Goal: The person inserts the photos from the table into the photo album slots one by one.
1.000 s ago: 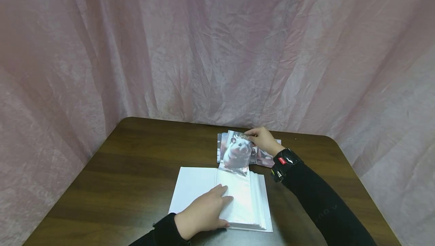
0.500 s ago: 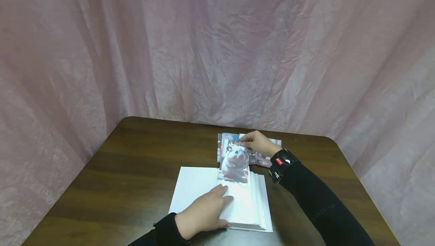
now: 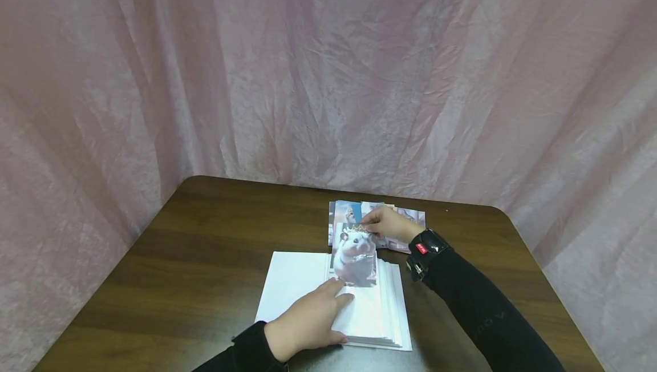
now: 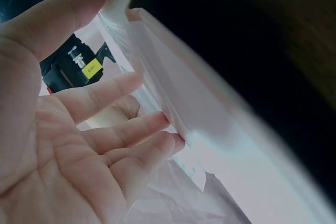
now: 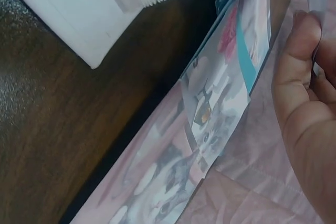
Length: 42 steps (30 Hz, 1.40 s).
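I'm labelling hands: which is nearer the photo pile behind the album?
Right. The right hand is over the photo pile, pinching an animal photo; the left hand is farther, at the album.

Pale pink drapery hung in folds beyond the far edge of a brown wooden table, past its rounded far corners too; light left a dull sheen on top.
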### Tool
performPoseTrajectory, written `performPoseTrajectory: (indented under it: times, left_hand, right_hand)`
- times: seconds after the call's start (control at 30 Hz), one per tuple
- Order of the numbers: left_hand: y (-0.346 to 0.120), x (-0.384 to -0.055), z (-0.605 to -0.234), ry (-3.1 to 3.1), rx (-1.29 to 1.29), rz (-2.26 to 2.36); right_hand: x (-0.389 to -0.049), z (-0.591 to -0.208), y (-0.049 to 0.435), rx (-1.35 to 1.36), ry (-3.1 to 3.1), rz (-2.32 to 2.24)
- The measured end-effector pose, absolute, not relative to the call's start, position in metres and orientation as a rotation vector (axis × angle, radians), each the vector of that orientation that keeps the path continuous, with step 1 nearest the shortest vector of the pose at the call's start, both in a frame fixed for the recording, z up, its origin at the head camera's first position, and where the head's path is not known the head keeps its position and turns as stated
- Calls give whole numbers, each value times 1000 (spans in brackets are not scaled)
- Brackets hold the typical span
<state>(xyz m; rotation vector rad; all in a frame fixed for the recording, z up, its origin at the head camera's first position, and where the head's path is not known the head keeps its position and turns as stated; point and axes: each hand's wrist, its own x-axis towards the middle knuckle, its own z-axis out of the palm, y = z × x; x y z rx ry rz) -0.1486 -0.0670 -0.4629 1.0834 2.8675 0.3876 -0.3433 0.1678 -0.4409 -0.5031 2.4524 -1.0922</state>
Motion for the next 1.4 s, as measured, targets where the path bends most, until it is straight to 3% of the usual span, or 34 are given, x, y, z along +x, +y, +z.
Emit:
performPoseTrajectory:
  times: [0.47, 1.0, 1.4]
  left_hand:
    - [-67, -150, -464, 2867, 1085, 393]
    - [-66, -150, -463, 2871, 1098, 379]
    - [-66, -150, -466, 2870, 1100, 374]
  right_hand:
    - [-332, -448, 166, -594, 2247, -1126]
    - [-320, -450, 160, -684, 2384, -964]
    - [-317, -451, 142, -904, 2651, -793]
